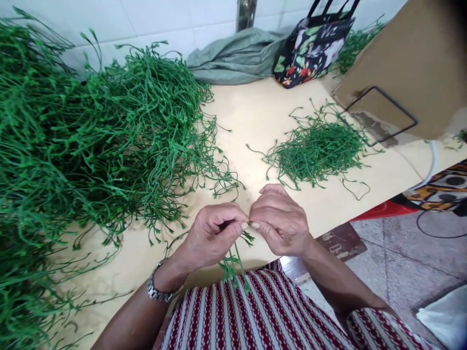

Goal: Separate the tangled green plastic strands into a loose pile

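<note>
Your head-worn camera faces forward and steeply down from above your striped garment (270, 316), close over your left hand (215, 236) and right hand (282, 221); its field spans the tabletop (244, 114) to the tiled wall (164, 19).

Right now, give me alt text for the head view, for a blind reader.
A left hand and right hand hold their fingertips close together, green stems hanging beneath. On the table, a large heap of stems fills the left side and a smaller pile lies right.
</note>
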The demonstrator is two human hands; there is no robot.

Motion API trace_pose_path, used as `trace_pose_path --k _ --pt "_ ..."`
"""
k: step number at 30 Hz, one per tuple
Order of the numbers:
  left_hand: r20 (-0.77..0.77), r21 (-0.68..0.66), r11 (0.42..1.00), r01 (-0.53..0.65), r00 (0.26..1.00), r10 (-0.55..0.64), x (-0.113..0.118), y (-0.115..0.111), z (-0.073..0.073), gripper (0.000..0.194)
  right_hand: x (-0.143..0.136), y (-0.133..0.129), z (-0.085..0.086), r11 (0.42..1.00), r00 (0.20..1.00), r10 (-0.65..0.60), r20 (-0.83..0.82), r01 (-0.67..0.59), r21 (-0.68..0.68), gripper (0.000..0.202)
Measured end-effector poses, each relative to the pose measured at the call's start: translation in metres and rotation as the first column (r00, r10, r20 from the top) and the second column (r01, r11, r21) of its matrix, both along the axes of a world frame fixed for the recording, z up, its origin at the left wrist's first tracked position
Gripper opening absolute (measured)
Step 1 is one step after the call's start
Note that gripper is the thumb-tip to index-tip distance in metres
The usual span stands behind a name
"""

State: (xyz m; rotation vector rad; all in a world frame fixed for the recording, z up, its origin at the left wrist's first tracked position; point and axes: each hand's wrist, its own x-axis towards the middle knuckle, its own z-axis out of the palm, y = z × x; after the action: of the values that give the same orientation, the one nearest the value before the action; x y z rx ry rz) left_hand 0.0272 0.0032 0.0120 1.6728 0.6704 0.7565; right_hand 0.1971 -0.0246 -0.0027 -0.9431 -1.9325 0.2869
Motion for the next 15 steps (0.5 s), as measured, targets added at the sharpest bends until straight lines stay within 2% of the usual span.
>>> trace_pose_path --k 6,8,10,11,13,15 --pt "0.156 -0.014 1.0 0.0 0.988 0.002 -0.001 -0.005 -0.004 0.012 -0.002 0.002 -0.009 0.993 0.974 0.046 -0.222 -0.069 -0.096 0.006" --pt "0.189 -0.006 0.999 0.037 0.981 -0.036 -0.003 -0.007 -0.003 0.012 0.005 0.004 -0.011 0.99 0.939 -0.055 -0.341 0.006 -0.143 0.008" --pt "0.191 0.006 0.999 0.033 0.981 -0.033 -0.007 -0.006 -0.001 0.013 0.016 0.006 -0.01 0.974 0.906 -0.179 -0.383 0.108 -0.199 0.009" --pt "0.172 0.008 1.0 0.002 0.985 -0.004 -0.008 -0.004 -0.001 0.012 0.023 0.008 -0.009 0.968 0.917 -0.199 -0.347 0.128 -0.216 0.009" --pt "0.122 0.004 0.998 -0.066 0.99 0.065 -0.01 0.001 0.001 0.011 0.039 0.015 -0.006 0.964 0.965 -0.2 -0.171 0.163 -0.209 0.008" --pt "0.072 -0.028 0.996 -0.088 0.993 0.089 -0.01 0.006 0.0 0.011 0.059 0.026 -0.007 0.939 0.946 -0.323 0.042 0.326 -0.115 0.011"
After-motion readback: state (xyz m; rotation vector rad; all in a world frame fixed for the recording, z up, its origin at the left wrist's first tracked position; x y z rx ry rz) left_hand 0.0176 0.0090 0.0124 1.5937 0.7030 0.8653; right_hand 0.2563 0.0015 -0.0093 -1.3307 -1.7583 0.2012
